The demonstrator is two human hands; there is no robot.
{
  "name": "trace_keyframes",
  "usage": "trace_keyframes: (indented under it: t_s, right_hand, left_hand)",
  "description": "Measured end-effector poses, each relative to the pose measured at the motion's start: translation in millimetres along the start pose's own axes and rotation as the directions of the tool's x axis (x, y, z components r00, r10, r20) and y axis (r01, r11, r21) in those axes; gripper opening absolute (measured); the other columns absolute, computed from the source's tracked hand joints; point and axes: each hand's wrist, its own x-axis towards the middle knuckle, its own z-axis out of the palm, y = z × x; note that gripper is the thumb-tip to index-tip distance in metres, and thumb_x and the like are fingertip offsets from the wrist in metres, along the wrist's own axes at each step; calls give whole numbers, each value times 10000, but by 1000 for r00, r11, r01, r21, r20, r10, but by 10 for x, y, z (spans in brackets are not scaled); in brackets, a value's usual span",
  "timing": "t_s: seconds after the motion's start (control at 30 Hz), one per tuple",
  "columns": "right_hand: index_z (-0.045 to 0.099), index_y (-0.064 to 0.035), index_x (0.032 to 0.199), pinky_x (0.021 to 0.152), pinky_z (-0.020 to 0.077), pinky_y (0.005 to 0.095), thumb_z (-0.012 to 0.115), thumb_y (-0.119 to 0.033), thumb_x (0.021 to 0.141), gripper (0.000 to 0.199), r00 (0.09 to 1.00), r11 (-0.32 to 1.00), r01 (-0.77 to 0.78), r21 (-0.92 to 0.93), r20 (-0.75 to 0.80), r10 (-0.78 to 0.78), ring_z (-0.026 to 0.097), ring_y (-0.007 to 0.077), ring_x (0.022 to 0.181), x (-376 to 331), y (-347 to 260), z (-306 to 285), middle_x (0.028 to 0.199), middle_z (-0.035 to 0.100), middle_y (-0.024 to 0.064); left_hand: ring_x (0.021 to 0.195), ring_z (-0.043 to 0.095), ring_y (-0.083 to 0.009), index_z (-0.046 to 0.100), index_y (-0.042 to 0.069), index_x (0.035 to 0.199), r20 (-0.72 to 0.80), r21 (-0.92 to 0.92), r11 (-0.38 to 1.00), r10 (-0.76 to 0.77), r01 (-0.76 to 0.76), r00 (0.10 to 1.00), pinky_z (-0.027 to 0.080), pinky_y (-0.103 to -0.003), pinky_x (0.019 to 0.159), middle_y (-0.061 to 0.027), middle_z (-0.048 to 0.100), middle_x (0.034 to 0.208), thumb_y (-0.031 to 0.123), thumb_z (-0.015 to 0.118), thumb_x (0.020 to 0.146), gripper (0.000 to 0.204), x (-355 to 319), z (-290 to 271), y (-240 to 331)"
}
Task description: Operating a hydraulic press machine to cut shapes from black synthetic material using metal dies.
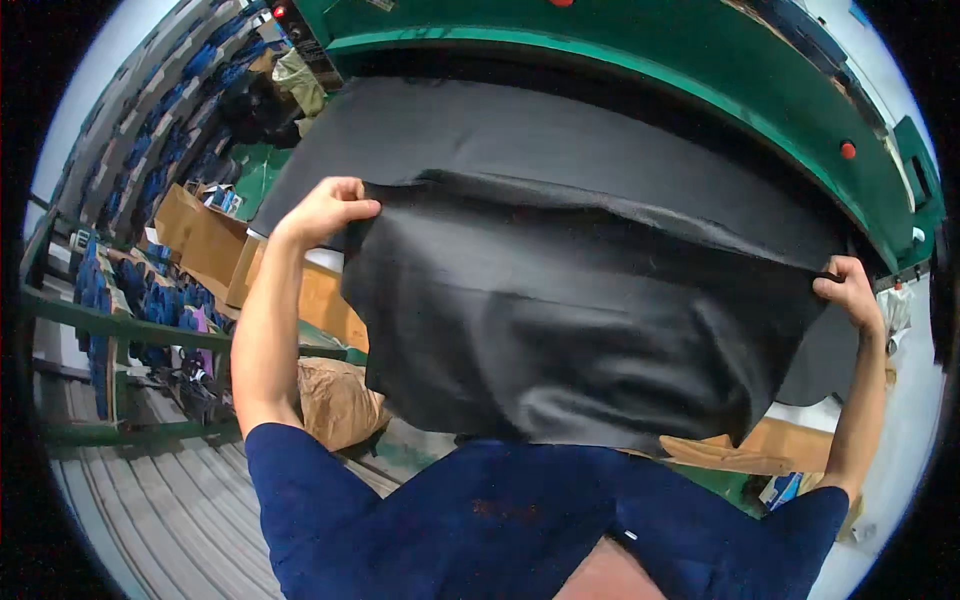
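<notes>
A green machine bed [700, 70] carries a black sheet [520, 130] beyond the fingers. The left hand [325, 208] and right hand [850, 290] each pinch a top corner of the black cloth [570, 320], which hangs between them. Cardboard boxes [205, 240] stand left.

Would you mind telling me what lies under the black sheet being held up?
Both hands, left hand and right hand, grip the black sheet by its top corners. Beyond it another black layer lies on the green machine. What sits directly beneath the hanging sheet is covered.
</notes>
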Motion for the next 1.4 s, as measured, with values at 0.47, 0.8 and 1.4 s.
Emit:
trace_keyframes:
  t_s: [0.47,0.8,1.4]
  right_hand:
    - [613,-7,694,525,436,288,786,-145,732,225,944,924,-330,-194,-60,325,546,107,556,-113,495,-58,628,599,31]
    - [673,-70,990,829,525,446,710,-156,652,351,981,600,-193,-776,-149,123,648,385,899,-113,548,280,911,681,188]
    - [596,-13,982,780,470,269,662,20,642,348,952,964,-183,-196,210,223,558,136,876,154,160,432,880,583,37]
  left_hand:
    - [647,388,-72,483,75,674,21,403,891,221,-210,975,331,-283,566,50,430,646,230,719,826,321,856,492,641]
    - [623,434,-70,528,77,729,75,283,952,103,-120,992,350,-259,554,48,475,651,165,713,821,225,971,210,239]
    - [627,488,-68,558,71,794,-211,137,990,58,-29,976,422,-235,572,19,550,708,161,721,832,190,609,103,-34]
